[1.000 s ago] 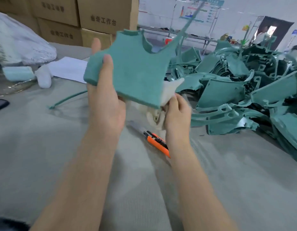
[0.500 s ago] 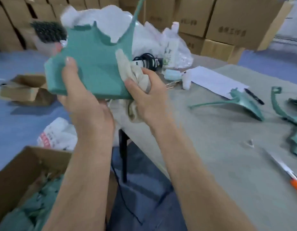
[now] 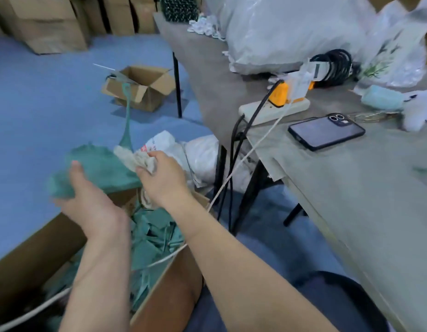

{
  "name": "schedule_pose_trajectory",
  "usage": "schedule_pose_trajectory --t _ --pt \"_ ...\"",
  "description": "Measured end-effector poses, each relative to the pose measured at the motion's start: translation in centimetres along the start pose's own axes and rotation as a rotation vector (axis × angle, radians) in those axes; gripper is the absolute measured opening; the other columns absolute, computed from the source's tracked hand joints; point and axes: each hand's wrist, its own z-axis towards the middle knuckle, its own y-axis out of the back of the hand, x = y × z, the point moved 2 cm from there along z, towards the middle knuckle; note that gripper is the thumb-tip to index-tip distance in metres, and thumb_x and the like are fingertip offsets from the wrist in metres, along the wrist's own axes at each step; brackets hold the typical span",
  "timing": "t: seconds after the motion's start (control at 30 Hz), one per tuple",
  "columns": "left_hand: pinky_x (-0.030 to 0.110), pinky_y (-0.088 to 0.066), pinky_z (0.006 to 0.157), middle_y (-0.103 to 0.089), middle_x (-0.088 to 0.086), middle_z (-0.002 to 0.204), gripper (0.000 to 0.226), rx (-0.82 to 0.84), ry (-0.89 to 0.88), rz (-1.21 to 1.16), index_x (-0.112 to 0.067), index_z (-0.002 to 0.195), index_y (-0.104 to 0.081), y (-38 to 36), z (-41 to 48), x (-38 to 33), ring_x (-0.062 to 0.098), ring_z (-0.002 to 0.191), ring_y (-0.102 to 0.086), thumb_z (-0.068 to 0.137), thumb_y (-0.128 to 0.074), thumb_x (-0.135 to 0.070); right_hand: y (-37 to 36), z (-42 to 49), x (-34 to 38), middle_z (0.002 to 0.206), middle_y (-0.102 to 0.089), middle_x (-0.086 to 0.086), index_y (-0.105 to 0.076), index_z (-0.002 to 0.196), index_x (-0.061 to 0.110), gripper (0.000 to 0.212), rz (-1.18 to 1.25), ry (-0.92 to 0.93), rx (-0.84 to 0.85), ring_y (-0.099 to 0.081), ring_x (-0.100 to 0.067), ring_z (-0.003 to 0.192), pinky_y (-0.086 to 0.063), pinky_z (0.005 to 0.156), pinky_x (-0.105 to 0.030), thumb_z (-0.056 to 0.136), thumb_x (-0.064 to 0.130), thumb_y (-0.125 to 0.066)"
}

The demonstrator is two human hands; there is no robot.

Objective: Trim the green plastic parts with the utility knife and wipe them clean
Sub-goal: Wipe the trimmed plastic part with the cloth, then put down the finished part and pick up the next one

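1. Left hand (image 3: 90, 202): lower left of centre. It grips the green plastic part (image 3: 97, 167) at the part's near left edge, with the thumb lying across the upper face. The fingers beneath are hidden.

2. Green plastic part: a flat, broad panel, blurred by motion, held above the open cardboard box (image 3: 169, 291) at the bottom left of the frame. A thin green stem rises from the panel's far edge toward the upper centre left.

3. Right hand (image 3: 166, 180): centre of the frame, just right of the panel. Its fingers are curled round a crumpled off-white cloth (image 3: 136, 159). The cloth touches the panel's right side.

4. Cardboard box: contains a pile of loose green plastic pieces (image 3: 155, 236). A white cable (image 3: 243, 159) crosses the box and runs up to the table.

5. Table (image 3: 351, 200): grey surface along the right side of the frame. On it lie a dark smartphone (image 3: 326, 132), face up, and a white power strip (image 3: 274, 110) carrying a yellow plug (image 3: 278, 94). A coil of black cable (image 3: 334, 62) lies behind them, beside a large white plastic bag (image 3: 291, 32).

6. Floor (image 3: 40, 104): blue. A small open carton (image 3: 140, 88) stands at the upper centre left. White plastic bags (image 3: 200, 154) lie against the table legs.
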Motion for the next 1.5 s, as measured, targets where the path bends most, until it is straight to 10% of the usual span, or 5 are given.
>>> schedule_pose_trajectory --t 0.23,0.43,0.9,1.1,1.5 --pt "0.009 -0.030 0.104 -0.035 0.002 0.143 0.058 -0.043 -0.365 0.286 -0.014 0.139 -0.036 0.7 -0.4 -0.8 0.014 0.134 -0.033 0.086 -0.055 -0.029 -1.3 -0.1 -2.6 0.119 -0.064 -0.012 -0.057 0.122 0.009 0.030 -0.019 -0.045 0.043 -0.057 -0.031 0.110 -0.042 0.084 -0.032 0.095 0.024 -0.057" --pt "0.036 -0.048 0.097 -0.058 0.000 0.109 0.018 0.295 -0.196 0.141 -0.014 0.103 -0.053 -6.6 -9.5 -1.3 0.013 0.106 -0.060 0.091 -0.044 -0.004 4.7 -1.5 -0.6 0.111 -0.067 -0.006 -0.060 0.116 0.012 0.025 0.245 -0.049 -0.114 -0.058 -0.022 0.103 -0.038 0.077 -0.024 0.094 0.023 -0.060" --pt "0.016 -0.043 0.061 -0.055 -0.003 0.075 0.018 1.446 0.454 -0.030 -0.007 0.100 -0.056 -12.9 -51.8 -0.2 0.005 0.063 -0.053 0.092 -0.043 0.001 36.2 -27.1 -4.7 0.063 -0.055 0.008 -0.050 0.066 0.019 0.040 0.205 -0.136 -1.352 -0.054 -0.011 0.066 -0.042 0.063 -0.014 0.104 0.029 -0.041" --pt "0.021 -0.045 0.067 -0.058 0.001 0.082 0.006 1.841 0.773 0.276 -0.014 0.093 -0.057 -4.8 -65.3 3.5 0.012 0.068 -0.054 0.093 -0.052 -0.012 40.1 -41.8 -9.3 0.106 -0.064 -0.003 -0.053 0.109 0.019 0.016 0.005 -0.565 -1.734 -0.059 -0.024 0.107 -0.045 0.092 -0.033 0.094 0.017 -0.052" --pt "0.026 -0.037 0.067 -0.053 0.003 0.098 0.019 1.871 0.809 0.691 -0.011 0.109 -0.055 -0.5 -71.0 9.9 0.014 0.081 -0.047 0.092 -0.047 -0.014 42.7 -52.1 -16.4 0.097 -0.063 -0.013 -0.059 0.089 0.007 0.047 -0.261 -1.228 -1.456 -0.057 -0.034 0.100 -0.047 0.090 -0.040 0.092 0.053 -0.050"
